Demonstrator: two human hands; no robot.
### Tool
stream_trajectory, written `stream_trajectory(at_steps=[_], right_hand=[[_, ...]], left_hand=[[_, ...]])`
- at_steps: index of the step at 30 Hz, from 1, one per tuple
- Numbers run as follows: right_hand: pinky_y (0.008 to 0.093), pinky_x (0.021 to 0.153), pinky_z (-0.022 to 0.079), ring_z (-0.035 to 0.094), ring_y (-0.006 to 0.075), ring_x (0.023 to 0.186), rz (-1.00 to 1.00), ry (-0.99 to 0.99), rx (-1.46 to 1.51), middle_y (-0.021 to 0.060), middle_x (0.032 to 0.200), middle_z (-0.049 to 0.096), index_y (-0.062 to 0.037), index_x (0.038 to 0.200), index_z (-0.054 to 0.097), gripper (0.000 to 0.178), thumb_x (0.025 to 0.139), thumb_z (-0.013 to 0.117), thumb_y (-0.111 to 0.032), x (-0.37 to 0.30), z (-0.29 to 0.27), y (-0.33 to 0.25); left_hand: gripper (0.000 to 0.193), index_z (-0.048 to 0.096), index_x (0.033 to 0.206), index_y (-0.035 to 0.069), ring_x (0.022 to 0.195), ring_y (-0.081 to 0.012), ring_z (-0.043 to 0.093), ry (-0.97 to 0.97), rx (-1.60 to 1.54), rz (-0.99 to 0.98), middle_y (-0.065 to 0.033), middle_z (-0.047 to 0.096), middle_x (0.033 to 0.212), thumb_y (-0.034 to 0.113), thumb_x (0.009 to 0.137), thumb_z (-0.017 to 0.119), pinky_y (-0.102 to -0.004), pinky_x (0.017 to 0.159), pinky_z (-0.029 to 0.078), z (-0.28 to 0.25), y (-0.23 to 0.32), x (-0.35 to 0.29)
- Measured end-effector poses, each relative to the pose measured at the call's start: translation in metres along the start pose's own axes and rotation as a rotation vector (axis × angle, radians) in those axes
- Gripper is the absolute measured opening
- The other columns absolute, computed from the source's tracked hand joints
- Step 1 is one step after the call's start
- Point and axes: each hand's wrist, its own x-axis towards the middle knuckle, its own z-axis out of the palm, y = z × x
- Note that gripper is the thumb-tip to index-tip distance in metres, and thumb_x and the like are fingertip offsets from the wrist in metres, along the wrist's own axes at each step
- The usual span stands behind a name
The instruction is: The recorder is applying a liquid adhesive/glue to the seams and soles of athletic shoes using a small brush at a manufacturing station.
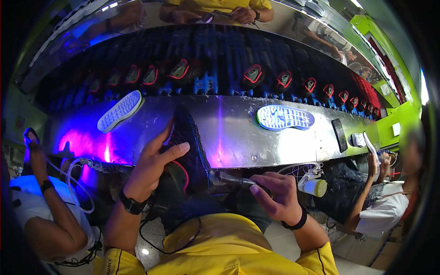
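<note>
My left hand [158, 165] is closed around a dark shoe upper [192, 142] with a red-edged collar, its thumb lying across the side. The shoe is held on its side in front of my body, by the near edge of the metal bench. In my right hand [278, 195] is a slim brush [231, 178], gripped between thumb and fingers. Its tip meets the shoe's lower edge near the heel; the exact contact is too dark to make out. On the bench, a white sole [120, 111] lies to the left and another pale sole [285, 118] to the right.
Beyond the metal bench [238, 137], a dark conveyor [224, 55] carries a row of shoes with red-edged collars. A phone [339, 135] rests at the right. A white pot [315, 187] hangs below the bench edge. Co-workers sit on both sides; the right one's hands hold a sole [371, 149].
</note>
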Motion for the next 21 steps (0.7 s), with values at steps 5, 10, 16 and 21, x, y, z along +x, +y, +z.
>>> stream_trajectory(at_steps=[5, 10, 16, 21], right_hand=[[0.0355, 0.053, 0.048, 0.062, 0.0251, 0.055, -0.084, 0.049, -0.111, 0.0132, 0.073, 0.065, 0.0029, 0.106, 0.077, 0.022, 0.088, 0.079, -0.009, 0.012, -0.008, -0.005], [0.0390, 0.054, 0.051, 0.064, 0.0297, 0.056, -0.193, 0.102, -0.213, 0.0133, 0.072, 0.066, 0.0012, 0.104, 0.078, 0.024, 0.082, 0.080, -0.007, 0.028, -0.014, -0.012], [0.0381, 0.056, 0.052, 0.066, 0.0299, 0.060, -0.317, 0.075, -0.288, 0.0128, 0.074, 0.069, -0.0008, 0.102, 0.077, 0.025, 0.078, 0.081, -0.006, 0.049, -0.023, -0.019], [0.0385, 0.057, 0.052, 0.066, 0.0297, 0.061, -0.385, 0.095, -0.272, 0.0120, 0.076, 0.070, -0.0016, 0.102, 0.077, 0.025, 0.078, 0.082, -0.007, 0.062, -0.022, -0.009]], left_hand=[[0.073, 0.041, 0.162, 0.001, 0.109, -0.0105, 0.071, 0.076, -0.076, -0.173, -0.0061, 0.069, 0.134, 0.023, 0.102, 0.075, -0.0242, 0.081, 0.060, -0.002, -0.006, 0.004], [0.054, 0.060, 0.144, 0.004, 0.071, -0.0089, 0.073, 0.083, -0.043, -0.312, -0.0031, 0.076, 0.101, 0.040, 0.105, 0.069, -0.0223, 0.050, 0.055, -0.004, -0.004, 0.003], [0.047, 0.065, 0.132, 0.002, 0.067, -0.0177, 0.073, 0.057, -0.124, -0.377, -0.0106, 0.075, 0.092, 0.042, 0.106, 0.063, -0.0239, 0.048, 0.053, -0.005, -0.005, -0.004], [0.050, 0.062, 0.137, 0.001, 0.070, -0.0247, 0.075, -0.088, -0.200, -0.457, -0.0155, 0.075, 0.095, 0.043, 0.110, 0.054, -0.0261, 0.048, 0.054, -0.005, 0.002, -0.009]])
